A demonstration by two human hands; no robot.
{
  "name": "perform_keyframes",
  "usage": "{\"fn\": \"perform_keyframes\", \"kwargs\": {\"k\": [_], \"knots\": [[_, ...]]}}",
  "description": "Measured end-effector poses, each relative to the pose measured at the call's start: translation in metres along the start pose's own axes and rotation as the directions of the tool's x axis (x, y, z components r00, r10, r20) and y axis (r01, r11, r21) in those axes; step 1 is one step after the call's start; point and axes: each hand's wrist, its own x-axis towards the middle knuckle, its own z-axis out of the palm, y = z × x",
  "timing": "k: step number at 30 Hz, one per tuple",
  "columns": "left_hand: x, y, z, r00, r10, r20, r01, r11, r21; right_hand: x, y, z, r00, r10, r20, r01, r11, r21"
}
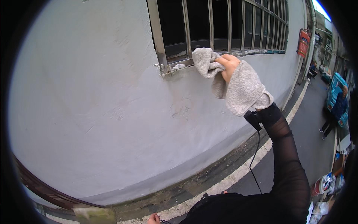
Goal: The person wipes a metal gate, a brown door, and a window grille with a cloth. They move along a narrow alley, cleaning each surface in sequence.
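Note:
My right hand (230, 65) grips a grey-beige terry cloth (246, 86), which drapes over the back of the hand and wrist. A bunched part of the cloth is at the lower ledge (181, 65) of a barred window, in front of its metal bars (211, 25). Whether it presses on the ledge is hard to tell. Strapped at my right wrist is a black device (253, 119) with a cable hanging from it. Low at the picture's bottom edge, part of my left hand (153, 219) shows, and its fingers are mostly cut off.
A pale plastered wall (98, 106) fills the left side. Along its foot run a gutter and a white kerb line (237, 175). A red box (303, 43) hangs beyond the window. Down the alley, a person (339, 106) stands by a blue vehicle (337, 86). A filled bucket (318, 187) is at lower right.

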Motion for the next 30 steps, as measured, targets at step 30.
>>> {"fn": "perform_keyframes", "kwargs": {"k": [30], "knots": [[-0.021,0.078,0.069,0.999,-0.051,0.012,0.052,0.992,-0.118,0.065,0.081,0.043,0.954,0.207,0.216,-0.186,0.976,-0.112]]}}
